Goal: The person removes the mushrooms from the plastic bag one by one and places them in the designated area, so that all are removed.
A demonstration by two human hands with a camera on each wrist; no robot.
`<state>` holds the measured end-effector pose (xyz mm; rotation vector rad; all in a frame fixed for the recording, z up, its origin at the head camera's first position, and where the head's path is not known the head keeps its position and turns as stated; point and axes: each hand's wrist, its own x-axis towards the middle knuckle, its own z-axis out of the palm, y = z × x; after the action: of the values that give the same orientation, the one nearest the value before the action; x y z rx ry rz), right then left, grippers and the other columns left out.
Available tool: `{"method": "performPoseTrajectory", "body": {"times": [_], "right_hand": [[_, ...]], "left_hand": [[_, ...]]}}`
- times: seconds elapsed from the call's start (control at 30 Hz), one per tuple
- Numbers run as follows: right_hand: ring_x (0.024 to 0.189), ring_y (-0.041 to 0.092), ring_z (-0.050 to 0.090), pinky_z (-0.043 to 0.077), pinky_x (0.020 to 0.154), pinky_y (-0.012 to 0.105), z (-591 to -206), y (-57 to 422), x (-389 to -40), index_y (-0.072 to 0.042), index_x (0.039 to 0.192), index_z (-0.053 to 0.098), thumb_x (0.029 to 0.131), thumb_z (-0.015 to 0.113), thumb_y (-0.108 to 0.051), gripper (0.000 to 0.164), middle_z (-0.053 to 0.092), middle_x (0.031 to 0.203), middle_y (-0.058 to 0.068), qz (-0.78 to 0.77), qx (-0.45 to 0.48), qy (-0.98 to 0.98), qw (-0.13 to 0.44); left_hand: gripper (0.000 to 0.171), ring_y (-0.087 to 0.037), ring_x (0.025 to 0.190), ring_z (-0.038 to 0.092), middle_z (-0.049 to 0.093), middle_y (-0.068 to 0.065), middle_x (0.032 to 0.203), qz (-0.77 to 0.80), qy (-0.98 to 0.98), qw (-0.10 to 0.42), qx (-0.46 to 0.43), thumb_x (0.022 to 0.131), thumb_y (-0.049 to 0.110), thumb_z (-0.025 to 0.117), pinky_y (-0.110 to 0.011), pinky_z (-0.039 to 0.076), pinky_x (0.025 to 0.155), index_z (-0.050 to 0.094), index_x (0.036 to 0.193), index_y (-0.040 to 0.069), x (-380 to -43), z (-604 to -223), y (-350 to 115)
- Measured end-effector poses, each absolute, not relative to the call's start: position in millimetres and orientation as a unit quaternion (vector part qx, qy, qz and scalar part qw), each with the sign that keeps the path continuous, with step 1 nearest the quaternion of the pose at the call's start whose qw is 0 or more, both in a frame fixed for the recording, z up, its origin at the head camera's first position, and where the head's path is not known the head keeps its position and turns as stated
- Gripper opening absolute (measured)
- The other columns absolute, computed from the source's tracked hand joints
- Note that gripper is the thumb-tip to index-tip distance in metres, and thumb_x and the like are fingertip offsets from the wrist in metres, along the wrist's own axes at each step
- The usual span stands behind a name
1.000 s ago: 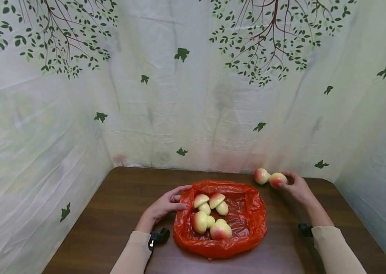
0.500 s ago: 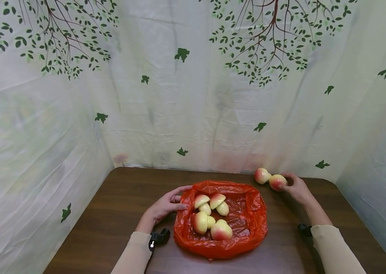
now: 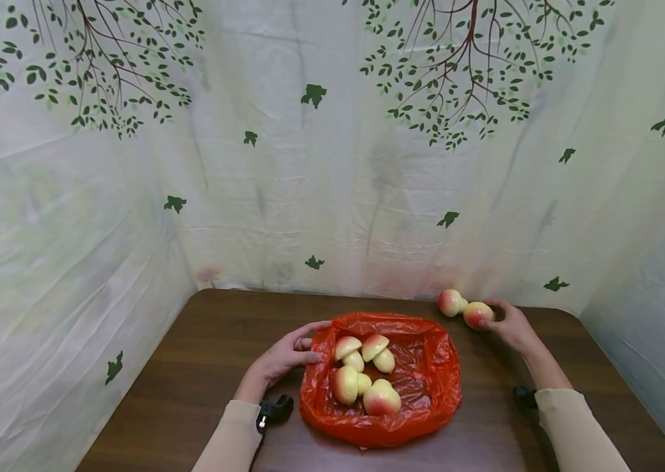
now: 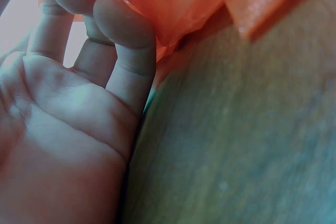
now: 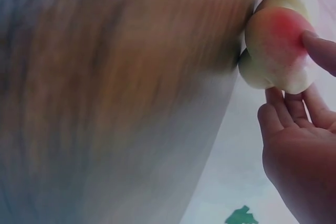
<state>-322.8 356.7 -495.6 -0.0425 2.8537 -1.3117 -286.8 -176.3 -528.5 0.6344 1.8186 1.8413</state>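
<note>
A red plastic bag (image 3: pixel 379 432) sits on the table with its mouth spread wide and its rim rolled back. Inside lie several mushroom-shaped pieces (image 3: pixel 382 397), pale yellow with a red blush on their caps. My left hand (image 3: pixel 285 354) holds the bag's left rim; in the left wrist view its curled fingers (image 4: pixel 126 22) meet the red plastic. At the back right, my right hand (image 3: pixel 512 326) pinches a toy mushroom (image 3: pixel 477 315) by its cap. In the right wrist view the thumb presses the red patch of that toy mushroom (image 5: pixel 278 40), with fingers on its other side.
Another toy mushroom (image 3: pixel 450 303) lies just left of the pinched one, near the table's back edge. The brown wooden table (image 3: pixel 220 341) is backed by a pale curtain (image 3: pixel 332 196) printed with leaves and branches. Black wrist cameras (image 3: pixel 275 408) are strapped to both wrists.
</note>
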Motion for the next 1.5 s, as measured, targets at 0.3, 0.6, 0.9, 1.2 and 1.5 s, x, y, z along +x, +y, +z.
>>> {"method": "performPoseTrajectory", "body": {"times": [0.3,0.6,0.9,1.2,1.5], "right_hand": [[0.135,0.053,0.046,0.042,0.113,0.065,-495,356,-322,0.013,0.154,0.039,0.1,0.073,-0.017,0.07,0.043,0.153,0.041,-0.416,-0.011,0.909,0.002],[0.134,0.053,0.047,0.046,0.108,0.057,-490,356,-320,0.014,0.152,0.04,0.1,0.074,-0.018,0.07,0.045,0.152,0.041,-0.425,-0.011,0.905,-0.009],[0.145,0.052,0.043,0.048,0.109,0.047,-488,358,-314,0.011,0.156,0.038,0.103,0.07,-0.025,0.072,0.044,0.158,0.037,-0.453,-0.003,0.892,-0.016],[0.157,0.054,0.027,0.029,0.125,0.069,-467,350,-302,0.004,0.165,0.027,0.104,0.069,-0.029,0.081,0.033,0.168,0.032,-0.524,-0.013,0.851,-0.009],[0.16,0.047,0.026,0.032,0.13,0.042,-439,329,-277,-0.001,0.166,0.029,0.105,0.069,-0.026,0.077,0.035,0.168,0.028,-0.544,-0.035,0.838,-0.021]], "left_hand": [[0.074,-0.01,0.091,0.078,0.081,0.003,0.108,0.672,0.662,0.238,0.23,0.102,0.01,0.07,-0.032,0.066,0.082,0.034,0.166,0.015,-287,-528,-176],[0.075,-0.01,0.091,0.078,0.081,0.003,0.108,0.67,0.666,0.236,0.228,0.101,0.012,0.072,-0.032,0.066,0.082,0.035,0.166,0.016,-287,-527,-176],[0.074,-0.011,0.091,0.078,0.081,0.002,0.107,0.67,0.665,0.236,0.231,0.102,0.01,0.07,-0.032,0.066,0.082,0.034,0.166,0.015,-287,-528,-175],[0.074,-0.011,0.092,0.078,0.08,0.002,0.109,0.673,0.663,0.234,0.232,0.102,0.011,0.071,-0.032,0.066,0.082,0.035,0.166,0.015,-286,-526,-175],[0.075,-0.011,0.092,0.078,0.081,0.002,0.108,0.675,0.661,0.235,0.231,0.101,0.011,0.072,-0.032,0.066,0.082,0.035,0.166,0.015,-287,-528,-176]]}}
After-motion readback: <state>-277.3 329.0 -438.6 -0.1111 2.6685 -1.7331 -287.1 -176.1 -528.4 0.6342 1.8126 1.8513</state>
